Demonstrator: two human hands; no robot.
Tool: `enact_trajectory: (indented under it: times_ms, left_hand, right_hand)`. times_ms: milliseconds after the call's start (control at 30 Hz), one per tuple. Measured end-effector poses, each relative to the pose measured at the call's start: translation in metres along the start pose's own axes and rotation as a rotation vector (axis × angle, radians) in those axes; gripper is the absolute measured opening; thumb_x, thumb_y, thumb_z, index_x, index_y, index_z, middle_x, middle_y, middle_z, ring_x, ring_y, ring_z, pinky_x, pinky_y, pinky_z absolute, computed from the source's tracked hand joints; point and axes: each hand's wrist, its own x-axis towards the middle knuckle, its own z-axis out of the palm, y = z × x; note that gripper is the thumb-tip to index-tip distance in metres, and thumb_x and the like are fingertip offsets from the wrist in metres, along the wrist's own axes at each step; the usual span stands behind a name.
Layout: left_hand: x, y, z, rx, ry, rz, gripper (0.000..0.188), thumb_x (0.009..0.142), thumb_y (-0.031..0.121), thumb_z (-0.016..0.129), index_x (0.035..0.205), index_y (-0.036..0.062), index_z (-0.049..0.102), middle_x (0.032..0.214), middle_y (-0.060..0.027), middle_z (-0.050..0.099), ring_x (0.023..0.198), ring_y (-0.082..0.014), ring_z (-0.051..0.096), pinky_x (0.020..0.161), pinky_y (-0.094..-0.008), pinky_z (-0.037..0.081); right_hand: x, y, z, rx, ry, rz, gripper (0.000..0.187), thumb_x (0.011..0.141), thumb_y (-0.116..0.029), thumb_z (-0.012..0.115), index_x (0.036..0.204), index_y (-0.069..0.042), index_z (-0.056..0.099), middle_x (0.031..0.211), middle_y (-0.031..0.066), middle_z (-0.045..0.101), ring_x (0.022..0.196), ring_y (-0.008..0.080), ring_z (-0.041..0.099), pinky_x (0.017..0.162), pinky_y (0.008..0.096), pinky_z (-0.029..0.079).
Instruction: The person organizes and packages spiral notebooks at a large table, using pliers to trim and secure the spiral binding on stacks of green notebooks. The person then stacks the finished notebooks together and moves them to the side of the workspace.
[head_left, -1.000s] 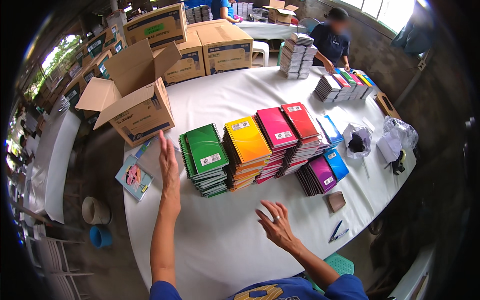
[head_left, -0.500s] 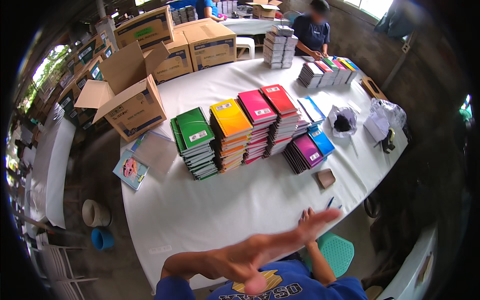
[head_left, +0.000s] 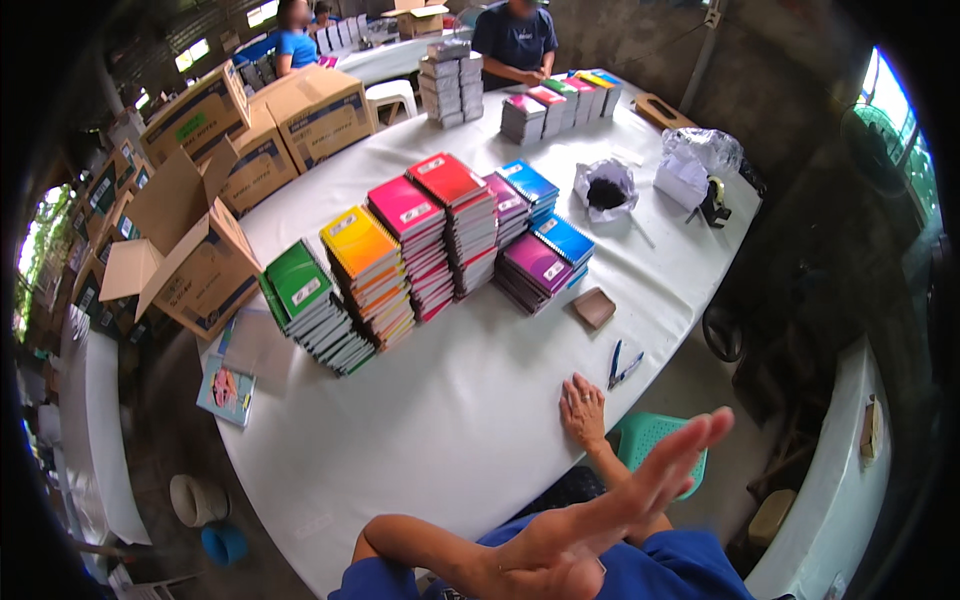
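My left hand [head_left: 605,515] is raised above my lap at the table's near edge, fingers stretched out and holding nothing. Palm down on the white-covered table [head_left: 450,450] rests my right hand [head_left: 583,412], its fingers spread. Just beyond it lie blue-handled pliers [head_left: 624,366], not touched. Farther off stand tall stacks of spiral notebooks: green [head_left: 298,283], yellow [head_left: 360,242], pink [head_left: 407,207] and red [head_left: 450,180]. Lower piles of purple notebooks [head_left: 540,263] and blue notebooks [head_left: 566,238] are to their right. A small brown block-like piece [head_left: 594,309] lies between these piles and the pliers.
An open carton [head_left: 205,275] stands at the left, with closed cartons [head_left: 320,120] behind. A plastic bag with dark contents [head_left: 606,190] sits at the right. Across the table a person [head_left: 515,45] works by more notebook stacks [head_left: 525,118]. A green stool [head_left: 650,440] is beside me.
The view has swung, so the table things appear farther left. My left hand has lifted and tilted its fingers upward. The right hand, formerly mostly hidden behind it, now shows flat on the table.
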Motion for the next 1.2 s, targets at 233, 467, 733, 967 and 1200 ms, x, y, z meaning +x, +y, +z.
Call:
enact_trajectory:
  times_ms: [233,467,733,967,1200]
  left_hand:
    - [0.051,0.038,0.026,-0.251,0.167,-0.796,0.067,0.103,0.038,0.038,0.153,0.0021,0.014,0.160,-0.0212,0.004,0.149,-0.0308,0.003,0.120,-0.0447,0.005]
    - [0.064,0.013,0.042,-0.609,0.194,-1.178,0.064,0.104,0.032,0.041,0.153,0.0037,0.013,0.161,-0.0149,0.007,0.148,-0.0309,0.002,0.120,-0.0487,0.004]
    - [0.035,-0.044,-0.018,0.870,-0.056,-0.881,0.070,0.095,0.015,0.057,0.153,0.0061,0.020,0.161,-0.0183,0.009,0.149,-0.0344,0.007,0.116,-0.0532,0.012]
    - [-0.124,-0.130,-0.174,2.395,-0.168,-0.987,0.072,0.088,0.022,0.062,0.151,0.0112,0.030,0.155,-0.0219,0.025,0.143,-0.0471,0.018,0.110,-0.0649,0.018]
    - [-0.287,-0.130,-0.212,2.644,0.426,-1.182,0.063,0.088,0.037,0.061,0.144,0.0152,0.043,0.154,-0.0129,0.032,0.142,-0.0401,0.025,0.111,-0.0603,0.022]
  right_hand:
    - [0.002,0.002,0.003,0.021,0.019,-0.027,0.044,0.091,-0.029,0.058,0.131,-0.012,0.052,0.143,0.0111,0.045,0.132,0.0239,0.040,0.109,0.0446,0.027]
    - [-0.002,0.004,-0.002,-0.007,0.035,-0.023,0.043,0.090,-0.028,0.059,0.129,-0.011,0.053,0.141,0.0117,0.045,0.131,0.0249,0.041,0.108,0.0451,0.028]
    - [-0.018,0.026,0.031,0.782,0.177,0.159,0.047,0.090,-0.028,0.055,0.132,-0.008,0.053,0.142,0.0139,0.045,0.131,0.0284,0.040,0.109,0.0489,0.025]
    - [0.009,0.069,-0.016,0.541,-0.245,-0.168,0.056,0.083,-0.020,0.061,0.135,-0.007,0.049,0.147,0.0151,0.038,0.137,0.0320,0.033,0.110,0.0509,0.026]
    - [0.052,0.185,-0.082,0.310,-0.332,-0.552,0.062,0.079,-0.018,0.071,0.137,-0.016,0.049,0.152,0.0080,0.034,0.140,0.0304,0.031,0.113,0.0525,0.025]
